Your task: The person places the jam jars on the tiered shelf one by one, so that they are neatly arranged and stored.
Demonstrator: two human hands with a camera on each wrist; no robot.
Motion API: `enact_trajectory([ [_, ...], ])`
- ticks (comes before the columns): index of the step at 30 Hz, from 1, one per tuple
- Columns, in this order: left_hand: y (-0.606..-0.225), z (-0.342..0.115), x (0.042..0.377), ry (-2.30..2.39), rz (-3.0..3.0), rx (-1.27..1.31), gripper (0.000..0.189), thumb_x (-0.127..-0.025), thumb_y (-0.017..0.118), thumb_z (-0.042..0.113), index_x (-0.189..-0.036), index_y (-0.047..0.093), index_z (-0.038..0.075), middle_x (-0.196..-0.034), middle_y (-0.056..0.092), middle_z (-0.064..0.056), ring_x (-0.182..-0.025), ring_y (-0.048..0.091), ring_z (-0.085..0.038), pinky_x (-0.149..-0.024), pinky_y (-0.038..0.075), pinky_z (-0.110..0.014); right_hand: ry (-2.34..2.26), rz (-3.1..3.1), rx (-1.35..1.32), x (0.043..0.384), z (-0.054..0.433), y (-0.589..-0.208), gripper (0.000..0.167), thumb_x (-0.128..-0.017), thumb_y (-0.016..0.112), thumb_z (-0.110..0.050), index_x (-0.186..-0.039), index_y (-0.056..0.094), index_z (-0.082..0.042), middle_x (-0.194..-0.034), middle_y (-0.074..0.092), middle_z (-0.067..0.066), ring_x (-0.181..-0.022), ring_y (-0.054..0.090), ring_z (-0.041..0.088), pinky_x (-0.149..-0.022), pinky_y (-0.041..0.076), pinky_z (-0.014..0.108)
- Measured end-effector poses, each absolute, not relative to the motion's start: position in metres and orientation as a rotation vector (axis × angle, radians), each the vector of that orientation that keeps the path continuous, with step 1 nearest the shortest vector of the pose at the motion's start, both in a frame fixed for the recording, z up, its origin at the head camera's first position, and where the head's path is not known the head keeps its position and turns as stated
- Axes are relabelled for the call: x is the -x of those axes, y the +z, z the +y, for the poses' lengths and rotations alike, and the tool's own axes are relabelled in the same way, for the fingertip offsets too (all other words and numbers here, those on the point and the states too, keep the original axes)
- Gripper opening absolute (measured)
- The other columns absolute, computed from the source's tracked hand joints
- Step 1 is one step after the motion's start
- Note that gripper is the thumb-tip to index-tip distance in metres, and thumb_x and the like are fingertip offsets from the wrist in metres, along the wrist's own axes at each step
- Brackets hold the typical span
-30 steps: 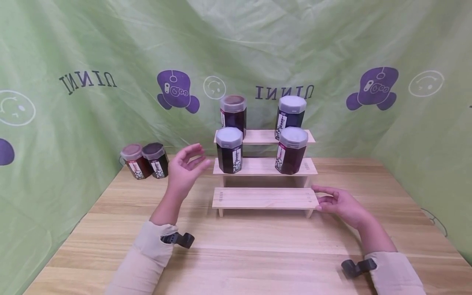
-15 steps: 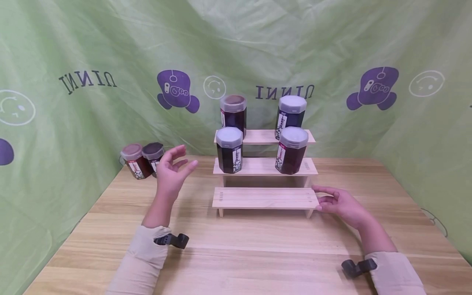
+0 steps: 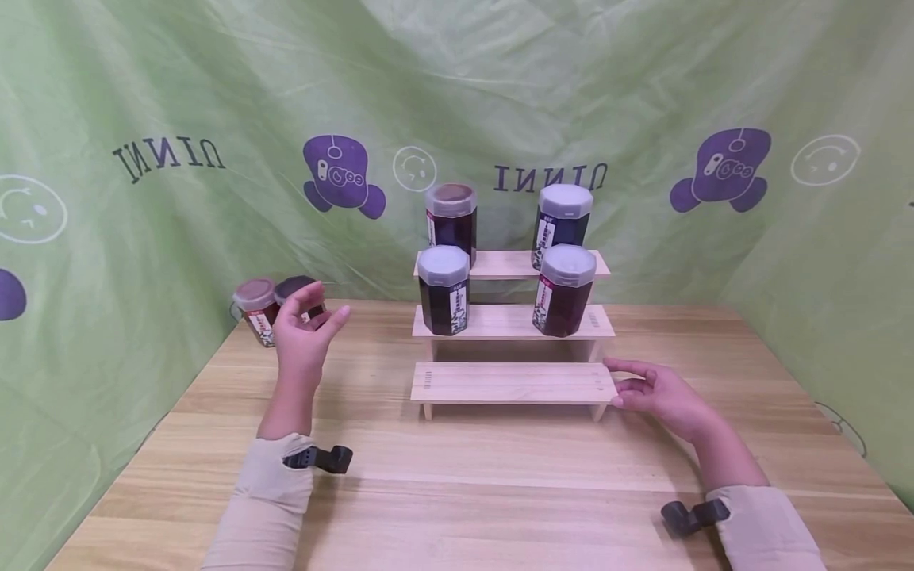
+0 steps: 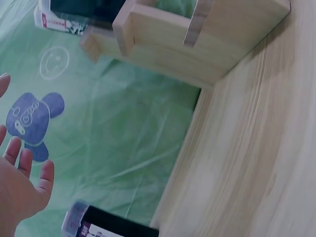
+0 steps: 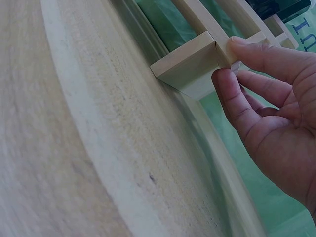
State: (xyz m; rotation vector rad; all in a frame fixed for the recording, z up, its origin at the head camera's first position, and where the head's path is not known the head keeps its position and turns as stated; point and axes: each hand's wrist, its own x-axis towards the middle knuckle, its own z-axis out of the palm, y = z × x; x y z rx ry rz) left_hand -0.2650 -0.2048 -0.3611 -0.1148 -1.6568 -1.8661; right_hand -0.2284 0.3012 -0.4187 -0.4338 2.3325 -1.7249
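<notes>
My left hand holds nothing, its thumb held away from its bent fingers. It overlaps the dark-lidded jar, which stands at the left back of the table beside a red-brown jar. In the left wrist view the dark jar lies just below that hand. At the right, my right hand pinches the end of the lowest step of a three-tier wooden display stand, as the right wrist view also shows. Two jars, one black and one dark red, stand on the middle step.
Two more jars, one with a brown lid and one dark blue, stand on the top step. A green printed curtain surrounds the wooden table at the back and sides.
My left hand has moved left, away from the stand, and now covers much of the dark-lidded jar. The right hand stays at the stand's end.
</notes>
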Motion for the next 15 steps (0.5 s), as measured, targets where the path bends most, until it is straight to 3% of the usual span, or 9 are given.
enact_trajectory([
  [9, -0.37, -0.223, 0.272, -1.775, -1.684, -0.044, 0.056, -0.074, 0.083, 0.002, -0.124, 0.058, -0.004, -0.119, 0.055, -0.011, -0.108, 0.053, -0.022, -0.083, 0.05, -0.021, -1.731, 2.333, 0.432, 0.23, 0.302, -0.42, 0.07, -0.086, 0.071, -0.003, -0.144, 0.034, 0.012, -0.126, 0.054, 0.032, -0.1, 0.064, 0.008, -0.085, 0.053, 0.022],
  [15, -0.379, -0.236, 0.276, -1.707, -1.724, -0.13, 0.063, -0.074, 0.085, 0.009, -0.13, 0.056, 0.0, -0.129, 0.05, -0.019, -0.117, 0.048, -0.03, -0.09, 0.048, -0.029, -1.731, 2.333, 0.421, 0.23, 0.302, -0.42, 0.07, -0.086, 0.071, -0.003, -0.144, 0.034, 0.011, -0.128, 0.053, 0.033, -0.101, 0.064, 0.008, -0.085, 0.053, 0.022],
])
